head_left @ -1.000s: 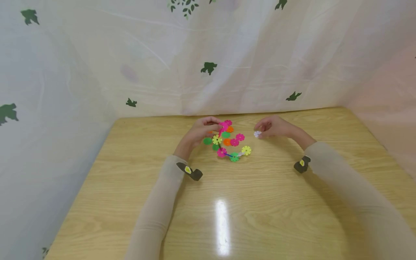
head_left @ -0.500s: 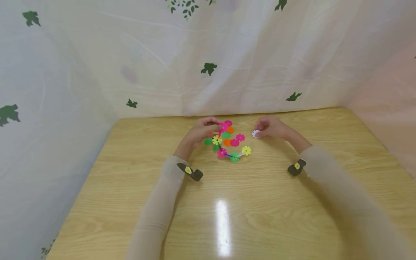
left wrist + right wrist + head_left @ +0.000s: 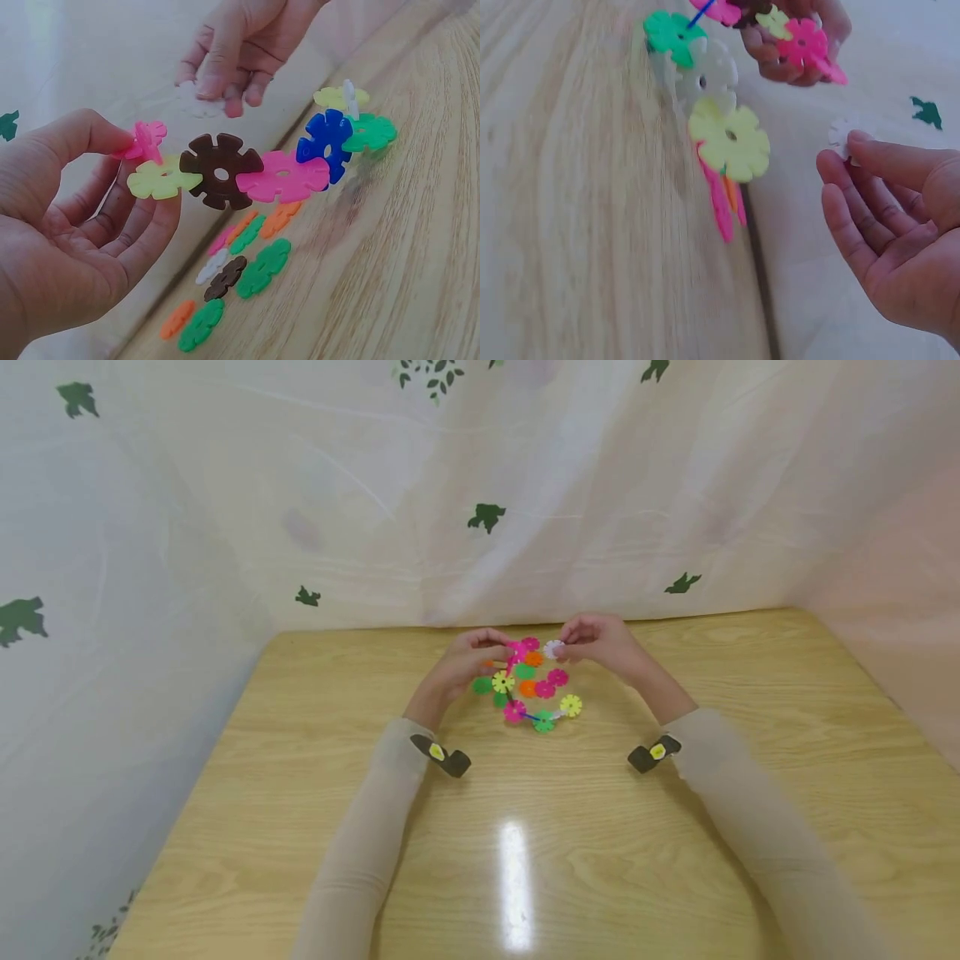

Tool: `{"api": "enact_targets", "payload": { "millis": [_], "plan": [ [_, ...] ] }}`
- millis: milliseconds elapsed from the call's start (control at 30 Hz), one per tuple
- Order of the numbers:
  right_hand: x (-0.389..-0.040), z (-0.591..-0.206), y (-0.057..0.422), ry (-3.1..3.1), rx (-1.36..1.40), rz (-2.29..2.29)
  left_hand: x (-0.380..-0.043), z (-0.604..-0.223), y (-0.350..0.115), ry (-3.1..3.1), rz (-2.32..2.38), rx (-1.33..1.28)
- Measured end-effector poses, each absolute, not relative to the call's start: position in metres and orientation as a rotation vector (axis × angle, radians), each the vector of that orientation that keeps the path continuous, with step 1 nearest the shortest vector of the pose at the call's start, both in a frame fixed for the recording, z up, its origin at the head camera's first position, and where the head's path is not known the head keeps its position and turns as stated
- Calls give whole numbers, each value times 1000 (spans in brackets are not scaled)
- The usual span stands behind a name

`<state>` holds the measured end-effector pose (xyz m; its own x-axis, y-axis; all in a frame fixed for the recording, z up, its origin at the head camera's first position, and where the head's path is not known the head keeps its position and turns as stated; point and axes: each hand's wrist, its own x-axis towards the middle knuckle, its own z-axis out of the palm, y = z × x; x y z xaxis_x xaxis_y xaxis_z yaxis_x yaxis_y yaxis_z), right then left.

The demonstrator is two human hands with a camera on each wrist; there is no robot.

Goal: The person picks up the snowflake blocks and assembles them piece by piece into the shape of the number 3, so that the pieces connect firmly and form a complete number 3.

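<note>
My left hand [image 3: 459, 670] pinches the pink end of a chain of flower-shaped interlocking discs. In the left wrist view the chain runs from a pink disc [image 3: 148, 141] through a yellow one, a brown disc [image 3: 202, 161], another pink one and a blue disc [image 3: 324, 135] to green, white and yellow ones at the far end. Between thumb and fingertips my right hand [image 3: 609, 647] holds a single white disc [image 3: 841, 136], apart from the chain in both wrist views. That disc is near the chain's pink end in the head view.
Loose flower discs, including a green disc [image 3: 264, 268] and an orange disc [image 3: 177, 319], lie on the wooden table [image 3: 585, 843] beneath the chain. A pale curtain [image 3: 360, 527] with dark leaf shapes hangs behind the table's far edge.
My right hand has moved left with the white disc, closer to the left hand and the chain. The left hand has stayed in place, holding the chain.
</note>
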<state>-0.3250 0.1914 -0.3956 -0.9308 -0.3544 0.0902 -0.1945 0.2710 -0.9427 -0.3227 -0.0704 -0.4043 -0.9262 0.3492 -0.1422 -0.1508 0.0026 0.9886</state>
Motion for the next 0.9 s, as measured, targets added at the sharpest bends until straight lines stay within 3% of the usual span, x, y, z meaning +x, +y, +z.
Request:
{"api": "enact_targets", "payload": {
  "millis": [900],
  "plan": [
    [-312, -398, 166, 2484, -823, -1866, -321, -405, -66, 1947, 2032, 240]
  ]
}}
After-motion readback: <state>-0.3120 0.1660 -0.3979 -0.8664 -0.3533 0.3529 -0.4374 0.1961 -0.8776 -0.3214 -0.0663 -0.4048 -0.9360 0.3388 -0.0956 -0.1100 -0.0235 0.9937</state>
